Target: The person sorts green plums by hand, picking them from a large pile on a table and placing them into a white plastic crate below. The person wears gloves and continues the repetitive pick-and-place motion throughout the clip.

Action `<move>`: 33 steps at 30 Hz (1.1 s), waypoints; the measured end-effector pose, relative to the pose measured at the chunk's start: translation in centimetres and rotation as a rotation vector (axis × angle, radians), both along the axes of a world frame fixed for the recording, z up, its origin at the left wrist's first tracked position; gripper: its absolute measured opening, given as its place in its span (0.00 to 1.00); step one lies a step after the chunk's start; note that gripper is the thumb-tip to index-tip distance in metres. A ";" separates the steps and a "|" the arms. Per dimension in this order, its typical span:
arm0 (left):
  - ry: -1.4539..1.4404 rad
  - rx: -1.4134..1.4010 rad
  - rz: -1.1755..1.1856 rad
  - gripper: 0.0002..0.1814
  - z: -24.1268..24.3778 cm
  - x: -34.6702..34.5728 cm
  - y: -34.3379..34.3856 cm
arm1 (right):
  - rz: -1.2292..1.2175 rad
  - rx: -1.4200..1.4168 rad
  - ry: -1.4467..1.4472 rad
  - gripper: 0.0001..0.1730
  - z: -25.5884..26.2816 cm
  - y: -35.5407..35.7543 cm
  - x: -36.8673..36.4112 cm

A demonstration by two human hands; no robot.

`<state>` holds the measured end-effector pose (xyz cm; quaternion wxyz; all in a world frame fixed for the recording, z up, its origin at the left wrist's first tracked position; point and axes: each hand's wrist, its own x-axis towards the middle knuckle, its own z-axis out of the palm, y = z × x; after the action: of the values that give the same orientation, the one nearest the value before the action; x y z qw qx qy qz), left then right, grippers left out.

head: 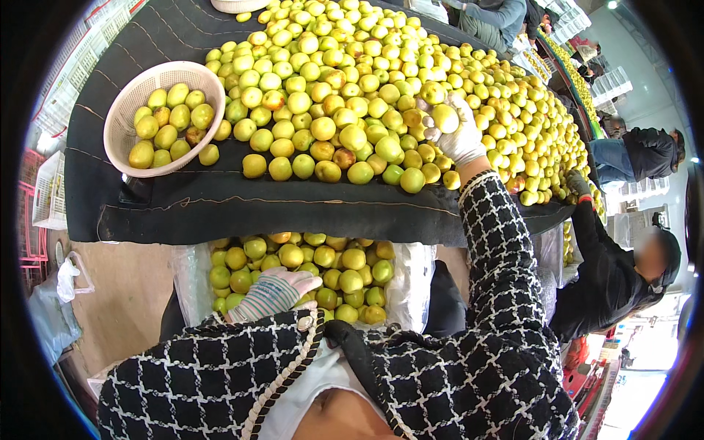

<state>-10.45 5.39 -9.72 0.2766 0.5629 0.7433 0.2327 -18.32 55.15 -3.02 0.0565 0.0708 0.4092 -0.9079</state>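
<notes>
My right hand [455, 129], in a white glove, reaches over the sorting table among the heaped yellow-green fruit [352, 137], its fingers around a pale yellow round fruit [445, 119]. Another fruit [433, 92] lies at its fingertips; whether it is held too I cannot tell. My left hand [275, 291], in a striped knitted glove, rests palm down on fruit in a plastic-lined crate [410, 280] below the table's edge. Its fingers are extended, and I see nothing gripped in them. Some of the heaped fruit has reddish-brown patches.
A pink plastic basket [118, 113] with several fruits stands on the black-covered table [275, 217] at the left. A co-worker [605, 280] in black reaches into the heap at the right. Others stand or sit farther back. A white crate [50, 192] is at the far left.
</notes>
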 end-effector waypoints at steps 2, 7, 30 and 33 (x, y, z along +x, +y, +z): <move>-0.002 -0.003 0.014 0.27 -0.1 0.2 -0.3 | 0.001 -0.112 0.006 0.30 1.9 -4.0 0.0; -0.009 0.001 0.023 0.26 0.1 0.2 -0.4 | 0.062 -0.103 0.046 0.32 3.7 -10.1 -0.7; 0.142 0.144 0.016 0.22 0.4 1.6 -0.7 | -0.473 1.248 0.402 0.14 2.9 -19.1 -7.6; 0.070 0.043 0.009 0.25 -0.3 1.9 -0.6 | -0.842 1.757 0.421 0.16 -0.9 -7.3 -7.3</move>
<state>-8.59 4.82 -10.04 0.2370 0.5731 0.7500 0.2301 -25.61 47.86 -3.95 -0.4163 0.0646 0.8792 -0.2227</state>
